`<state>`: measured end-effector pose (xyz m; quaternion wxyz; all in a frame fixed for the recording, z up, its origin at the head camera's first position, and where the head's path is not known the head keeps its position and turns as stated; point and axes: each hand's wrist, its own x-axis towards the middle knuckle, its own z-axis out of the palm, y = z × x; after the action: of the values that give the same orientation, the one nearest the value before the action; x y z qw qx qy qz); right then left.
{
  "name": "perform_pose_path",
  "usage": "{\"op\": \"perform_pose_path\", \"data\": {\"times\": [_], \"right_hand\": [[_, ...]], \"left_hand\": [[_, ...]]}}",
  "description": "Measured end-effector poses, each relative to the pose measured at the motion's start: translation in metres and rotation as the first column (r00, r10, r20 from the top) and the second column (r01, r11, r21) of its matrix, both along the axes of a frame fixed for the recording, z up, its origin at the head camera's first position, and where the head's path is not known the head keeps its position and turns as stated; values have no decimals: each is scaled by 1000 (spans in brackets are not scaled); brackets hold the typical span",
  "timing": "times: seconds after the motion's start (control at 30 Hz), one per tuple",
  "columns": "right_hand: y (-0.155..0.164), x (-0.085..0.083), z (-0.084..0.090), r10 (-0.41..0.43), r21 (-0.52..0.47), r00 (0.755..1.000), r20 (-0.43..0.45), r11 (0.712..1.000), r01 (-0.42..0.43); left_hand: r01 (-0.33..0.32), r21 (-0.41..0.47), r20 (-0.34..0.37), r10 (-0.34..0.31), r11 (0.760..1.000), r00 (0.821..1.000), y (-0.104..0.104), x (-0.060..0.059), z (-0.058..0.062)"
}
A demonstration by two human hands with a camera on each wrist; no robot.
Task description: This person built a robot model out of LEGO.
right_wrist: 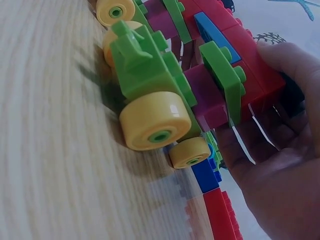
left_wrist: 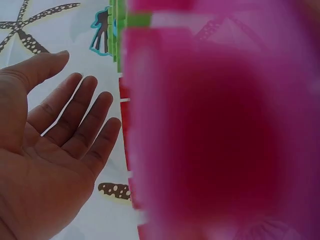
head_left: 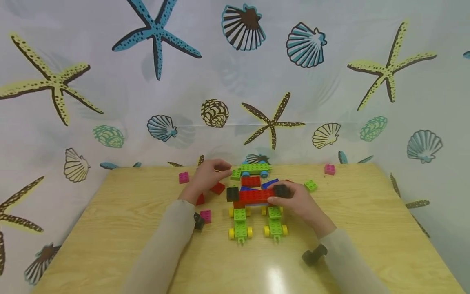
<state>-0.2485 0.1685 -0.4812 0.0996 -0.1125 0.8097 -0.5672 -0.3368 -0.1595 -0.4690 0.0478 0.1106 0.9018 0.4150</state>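
A toy-brick build has a red beam (head_left: 256, 197) over two light-green wheeled bases (head_left: 240, 229) with yellow wheels. My right hand (head_left: 299, 202) holds the beam's right end, near a black block (head_left: 282, 191). In the right wrist view its thumb lies against the red bricks (right_wrist: 240, 45); some fingers are hidden behind the build. Another black block (head_left: 232, 194) sits at the beam's left end. My left hand (head_left: 207, 176) hovers left of a small green brick (head_left: 236, 174). The left wrist view shows that hand's palm bare and its fingers extended, holding nothing.
Behind the build are a green wheeled base (head_left: 255, 168) with blue wheels, a red brick (head_left: 251, 181) and blue bricks (head_left: 270, 183). Pink bricks (head_left: 183, 177) and red bricks (head_left: 218, 188) lie at left, a green brick (head_left: 310, 185) at right. A blurred pink brick (left_wrist: 215, 130) blocks much of the left wrist view.
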Motion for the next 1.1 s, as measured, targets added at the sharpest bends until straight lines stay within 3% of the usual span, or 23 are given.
{"op": "perform_pose_path", "data": {"times": [0.33, 0.7, 1.1], "right_hand": [[-4, 1, 1, 8, 4, 1000, -10, 1000, -8], [-3, 0, 2, 9, 7, 1000, -20, 1000, -9], [2, -2, 1, -2, 26, 1000, -7, 1000, 3]], "left_hand": [[-46, 19, 112, 44, 999, 993, 11, -17, -9], [-21, -67, 92, 27, 998, 995, 20, -18, -11], [-45, -105, 119, 57, 993, 991, 22, -19, -10]]}}
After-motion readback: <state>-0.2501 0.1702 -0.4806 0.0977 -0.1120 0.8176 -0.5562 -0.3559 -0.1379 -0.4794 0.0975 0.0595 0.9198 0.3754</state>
